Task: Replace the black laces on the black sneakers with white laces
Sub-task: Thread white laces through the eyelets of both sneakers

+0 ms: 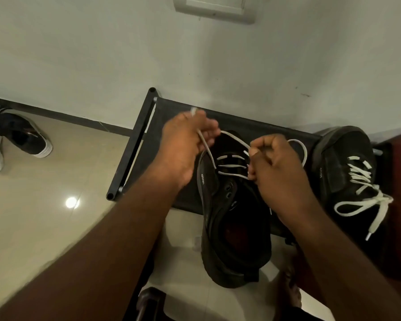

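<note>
Black rack (137,144) bears the sneaker (236,239); left hand (183,144) and right hand (278,167) each pinch its white lace (232,166).

A pale grey-white wall (90,47) fills the upper half, plain but for a white rectangular plate (214,8) at the top edge and a few small dark marks (305,95) to the right. A dark skirting strip (56,115) runs along its foot. The floor (33,223) is glossy beige tile with one bright round reflection (72,202). A low black bench (134,147), tube-framed and fabric-topped, stands against the wall. At far left, dark white-soled shoes (21,140) lie on the floor
</note>
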Tool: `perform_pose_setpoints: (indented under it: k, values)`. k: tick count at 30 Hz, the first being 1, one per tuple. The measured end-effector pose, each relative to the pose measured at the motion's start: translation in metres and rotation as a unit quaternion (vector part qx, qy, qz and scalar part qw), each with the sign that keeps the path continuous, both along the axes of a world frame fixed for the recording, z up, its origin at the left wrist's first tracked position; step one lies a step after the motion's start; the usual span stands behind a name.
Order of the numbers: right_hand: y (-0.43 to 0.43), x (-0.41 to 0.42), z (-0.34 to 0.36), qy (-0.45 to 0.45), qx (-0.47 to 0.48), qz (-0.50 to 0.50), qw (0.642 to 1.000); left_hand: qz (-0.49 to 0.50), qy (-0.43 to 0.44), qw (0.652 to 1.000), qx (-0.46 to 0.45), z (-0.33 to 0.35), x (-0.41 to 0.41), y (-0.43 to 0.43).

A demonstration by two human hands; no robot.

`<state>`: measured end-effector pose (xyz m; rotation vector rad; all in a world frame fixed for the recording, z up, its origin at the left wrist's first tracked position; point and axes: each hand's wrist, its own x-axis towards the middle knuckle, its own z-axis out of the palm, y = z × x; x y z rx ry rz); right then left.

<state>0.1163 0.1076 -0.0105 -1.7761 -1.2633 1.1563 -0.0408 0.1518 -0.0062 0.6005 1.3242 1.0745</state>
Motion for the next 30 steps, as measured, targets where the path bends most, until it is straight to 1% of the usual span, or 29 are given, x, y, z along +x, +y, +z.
perform_pose_setpoints:
  k: [1,2,3,6,8,10,11,13,14,15,16,17,18,19,20,21,22,23,24,27,28,29,30]
  values:
    - [0.000,0.000,-0.003,-0.018,0.011,0.012,1.000,0.040,-0.035,0.998,0.019,0.002,-0.006,0.003]
    - [0.000,0.000,-0.004,-0.031,0.017,0.022,0.999,0.085,-0.051,0.995,0.031,0.003,-0.012,0.007]
    - [0.001,0.000,-0.004,-0.043,0.020,0.030,0.998,0.129,-0.036,0.990,0.040,0.003,-0.019,0.010]
    - [0.004,0.005,-0.006,-0.068,0.007,0.057,0.996,0.220,0.113,0.966,0.080,0.001,-0.033,0.013]
    - [0.006,0.008,-0.005,-0.067,-0.002,0.068,0.995,0.286,0.142,0.940,0.115,0.001,-0.042,0.016]
    - [0.007,0.010,-0.004,-0.060,-0.003,0.064,0.996,0.319,0.180,0.923,0.116,-0.006,-0.054,0.020]
    - [0.008,0.010,-0.004,-0.055,-0.001,0.059,0.997,0.290,0.231,0.924,0.094,-0.012,-0.059,0.022]
    - [0.009,0.010,-0.002,-0.011,-0.005,0.028,1.000,0.142,0.356,0.923,0.029,-0.020,-0.058,0.018]
    - [0.010,0.010,-0.001,0.028,-0.015,0.005,0.999,0.083,0.399,0.913,0.027,-0.024,-0.053,0.014]
    - [0.011,0.010,0.001,0.073,-0.031,-0.018,0.997,0.054,0.425,0.901,0.067,-0.022,-0.045,0.009]
    - [0.013,0.010,0.003,0.119,-0.048,-0.036,0.991,0.041,0.433,0.892,0.125,-0.017,-0.037,0.006]
    - [0.014,0.012,0.004,0.153,-0.062,-0.046,0.985,0.020,0.417,0.891,0.177,-0.010,-0.026,0.001]
    - [0.014,0.012,0.004,0.166,-0.072,-0.045,0.982,-0.024,0.388,0.896,0.212,-0.005,-0.018,-0.003]
    - [0.014,0.014,0.004,0.161,-0.078,-0.035,0.983,-0.090,0.361,0.901,0.225,-0.002,-0.011,-0.008]
    - [0.014,0.014,0.003,0.147,-0.080,-0.024,0.986,-0.171,0.340,0.899,0.215,-0.002,-0.007,-0.010]
    - [0.013,0.014,0.003,0.135,-0.079,-0.015,0.988,-0.266,0.334,0.884,0.189,-0.002,-0.003,-0.013]
    - [0.013,0.015,0.002,0.130,-0.077,-0.010,0.988,-0.358,0.342,0.855,0.157,-0.005,0.000,-0.014]
    - [0.014,0.015,0.003,0.128,-0.073,-0.007,0.989,-0.422,0.354,0.824,0.132,-0.009,0.001,-0.013]
    - [0.014,0.015,0.005,0.132,-0.067,-0.007,0.989,-0.447,0.362,0.808,0.123,-0.012,-0.001,-0.012]
    - [0.018,0.020,0.015,0.179,-0.028,-0.026,0.983,-0.437,0.377,0.802,0.152,-0.016,-0.006,-0.007]
    - [0.019,0.022,0.017,0.167,-0.014,-0.024,0.985,-0.438,0.383,0.796,0.165,-0.017,-0.007,-0.008]
    - [0.019,0.024,0.018,0.110,0.006,0.000,0.994,-0.437,0.390,0.791,0.178,-0.018,-0.007,-0.008]
    - [0.018,0.025,0.017,0.010,0.028,0.053,0.998,-0.429,0.400,0.787,0.192,-0.019,-0.007,-0.009]
